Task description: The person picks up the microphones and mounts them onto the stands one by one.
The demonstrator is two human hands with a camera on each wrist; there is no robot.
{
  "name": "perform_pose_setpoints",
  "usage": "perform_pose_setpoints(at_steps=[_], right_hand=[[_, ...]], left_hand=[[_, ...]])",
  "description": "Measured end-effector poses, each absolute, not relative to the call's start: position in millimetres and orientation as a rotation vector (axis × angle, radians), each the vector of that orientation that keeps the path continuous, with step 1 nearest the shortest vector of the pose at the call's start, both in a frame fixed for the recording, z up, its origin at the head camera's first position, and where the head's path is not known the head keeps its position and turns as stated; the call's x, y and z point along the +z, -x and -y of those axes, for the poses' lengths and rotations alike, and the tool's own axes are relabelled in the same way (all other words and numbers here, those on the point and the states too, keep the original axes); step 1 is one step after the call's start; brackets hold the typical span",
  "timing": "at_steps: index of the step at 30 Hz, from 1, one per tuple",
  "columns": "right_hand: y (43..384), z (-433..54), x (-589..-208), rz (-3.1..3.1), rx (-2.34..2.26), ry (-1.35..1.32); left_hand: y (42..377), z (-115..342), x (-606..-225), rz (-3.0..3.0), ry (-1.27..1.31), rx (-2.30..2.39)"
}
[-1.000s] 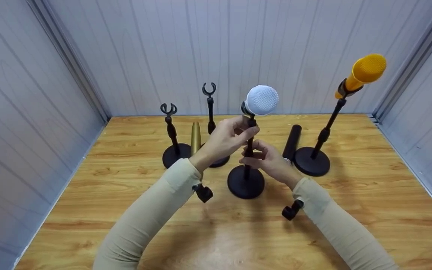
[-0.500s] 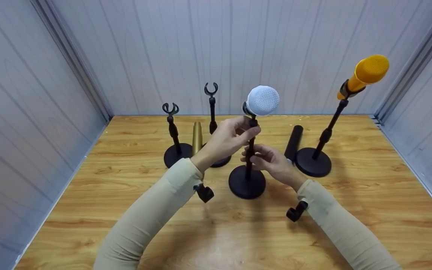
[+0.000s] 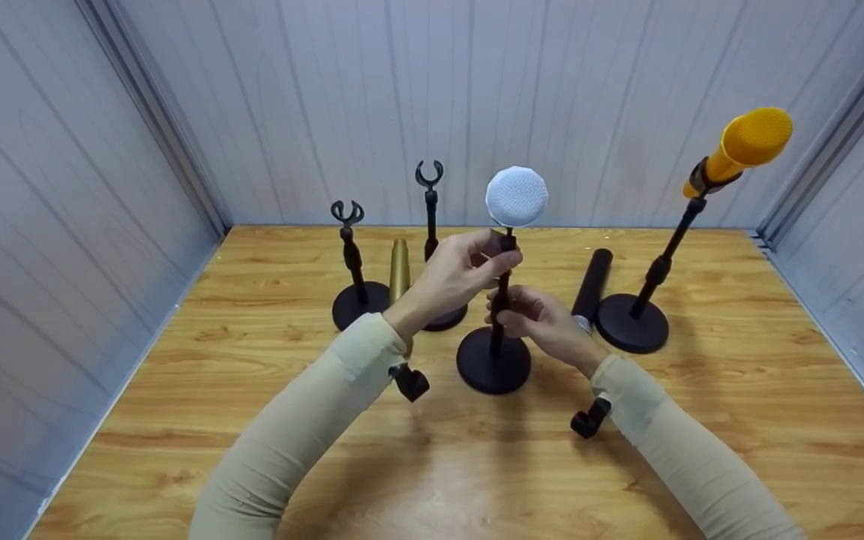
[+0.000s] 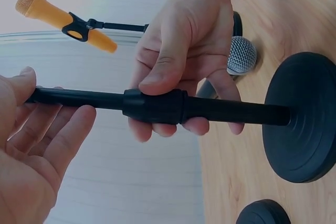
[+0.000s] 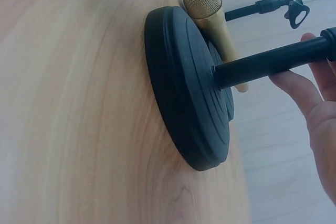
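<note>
A black desk microphone stand [image 3: 493, 367] stands upright at the middle of the table, topped by a white microphone [image 3: 517, 196] whose round mesh head faces up toward me. My left hand [image 3: 462, 270] pinches the pole just under the microphone. Lower down, my right hand [image 3: 544, 322] grips the thicker collar [image 4: 155, 106] of the pole, its thumb laid along one side and the fingers curled beneath, as the left wrist view shows. In the right wrist view, the round base [image 5: 184, 87] sits on the table.
Two bare stands with clips, one nearer [image 3: 361, 304] and one farther [image 3: 430, 195], stand at back left. Beside them lies a gold microphone [image 3: 400, 270]. A black microphone [image 3: 593, 285] lies right of centre, next to a stand [image 3: 632, 322] holding a yellow microphone [image 3: 751, 142].
The white microphone's head has turned a little, from angled rightward to more centred over the pole. My right thumb has shifted on the collar. The whole view has drifted slightly.
</note>
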State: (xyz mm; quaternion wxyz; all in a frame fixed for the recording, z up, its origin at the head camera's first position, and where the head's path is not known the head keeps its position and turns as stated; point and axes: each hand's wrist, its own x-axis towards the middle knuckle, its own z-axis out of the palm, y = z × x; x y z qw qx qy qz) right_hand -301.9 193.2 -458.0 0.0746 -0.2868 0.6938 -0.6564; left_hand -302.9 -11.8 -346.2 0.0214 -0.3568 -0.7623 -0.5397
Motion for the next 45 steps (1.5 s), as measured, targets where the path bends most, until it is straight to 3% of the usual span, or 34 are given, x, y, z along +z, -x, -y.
perform_pose_setpoints(at_steps=[40, 45], right_hand=[[302, -197, -457, -2.09, -1.966, 0.823], [301, -198, -449, -2.226, -1.794, 0.836]], left_hand=[[306, 5, -349, 2.329, 1.138, -1.63], [302, 8, -350, 2.323, 1.125, -1.582]])
